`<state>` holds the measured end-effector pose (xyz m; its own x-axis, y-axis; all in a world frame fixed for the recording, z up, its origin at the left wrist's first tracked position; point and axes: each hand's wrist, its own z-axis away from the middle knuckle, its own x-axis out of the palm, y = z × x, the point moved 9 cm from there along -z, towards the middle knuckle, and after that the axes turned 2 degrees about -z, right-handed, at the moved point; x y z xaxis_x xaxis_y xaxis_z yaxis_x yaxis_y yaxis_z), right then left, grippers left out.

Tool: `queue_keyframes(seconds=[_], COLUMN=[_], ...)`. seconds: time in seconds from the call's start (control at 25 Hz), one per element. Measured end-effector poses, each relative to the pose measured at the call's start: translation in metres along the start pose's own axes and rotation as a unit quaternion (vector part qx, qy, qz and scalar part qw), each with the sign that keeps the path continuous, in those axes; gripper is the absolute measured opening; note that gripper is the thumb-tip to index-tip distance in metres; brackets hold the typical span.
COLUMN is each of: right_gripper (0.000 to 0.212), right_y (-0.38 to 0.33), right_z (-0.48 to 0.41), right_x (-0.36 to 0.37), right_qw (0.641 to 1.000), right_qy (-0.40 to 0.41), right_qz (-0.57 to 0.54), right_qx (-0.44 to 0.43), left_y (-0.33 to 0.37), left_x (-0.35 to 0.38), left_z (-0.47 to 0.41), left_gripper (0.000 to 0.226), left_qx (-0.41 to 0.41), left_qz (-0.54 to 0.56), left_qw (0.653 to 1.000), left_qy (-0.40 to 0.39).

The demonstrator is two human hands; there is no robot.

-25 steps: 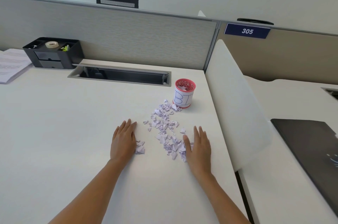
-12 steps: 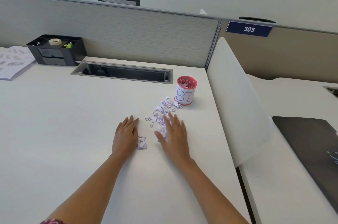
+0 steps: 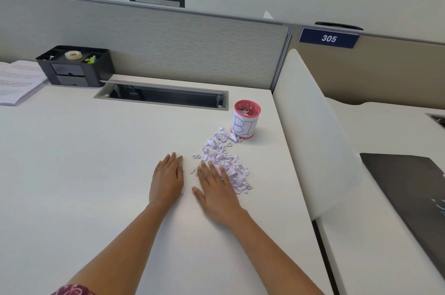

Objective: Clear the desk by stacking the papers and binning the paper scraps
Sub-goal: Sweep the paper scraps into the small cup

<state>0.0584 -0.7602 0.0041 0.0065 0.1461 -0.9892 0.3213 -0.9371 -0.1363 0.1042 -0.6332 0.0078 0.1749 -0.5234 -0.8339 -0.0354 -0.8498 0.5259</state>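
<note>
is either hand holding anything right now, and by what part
Nothing is held. The left hand and right hand lie flat on the desk, fingers straight. The right one touches the edge of the scraps.

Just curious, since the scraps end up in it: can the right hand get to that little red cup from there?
Probably yes. The right hand lies flat at the near edge of the paper scraps, and the red cup stands just beyond them, open top up. Only loose scraps lie between.

A black organizer (image 3: 69,73) holding a tape roll (image 3: 73,54) sits beside the cable slot (image 3: 168,97).
</note>
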Motion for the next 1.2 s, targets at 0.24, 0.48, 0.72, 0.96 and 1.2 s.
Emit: queue_keyframes(seconds=[0.24, 0.48, 0.72, 0.96, 1.2], right_gripper=[0.052, 0.039, 0.033, 0.025, 0.022], right_y=[0.063, 0.079, 0.085, 0.098, 0.112], right_z=[-0.005, -0.001, -0.001, -0.009, -0.017], right_x=[-0.035, -0.035, -0.054, -0.083, -0.089], right_qw=[0.987, 0.977, 0.962, 0.944, 0.904], right_qy=[0.052, 0.022, 0.082, 0.141, 0.150], right_qz=[-0.072, -0.138, -0.180, -0.205, -0.316], right_qx=[0.137, 0.164, 0.190, 0.215, 0.243], left_y=[0.005, 0.006, 0.007, 0.004, 0.003], left_x=[0.001, 0.004, 0.004, -0.001, 0.000], left_z=[0.003, 0.004, 0.005, 0.004, 0.002], left_gripper=[0.044, 0.051, 0.052, 0.043, 0.042], left_qx=[0.013, 0.006, 0.006, -0.012, 0.002], left_qz=[-0.047, -0.085, -0.085, -0.011, -0.022], left_qw=[0.999, 0.996, 0.996, 1.000, 1.000], left_qy=[-0.001, -0.021, -0.023, -0.013, -0.009])
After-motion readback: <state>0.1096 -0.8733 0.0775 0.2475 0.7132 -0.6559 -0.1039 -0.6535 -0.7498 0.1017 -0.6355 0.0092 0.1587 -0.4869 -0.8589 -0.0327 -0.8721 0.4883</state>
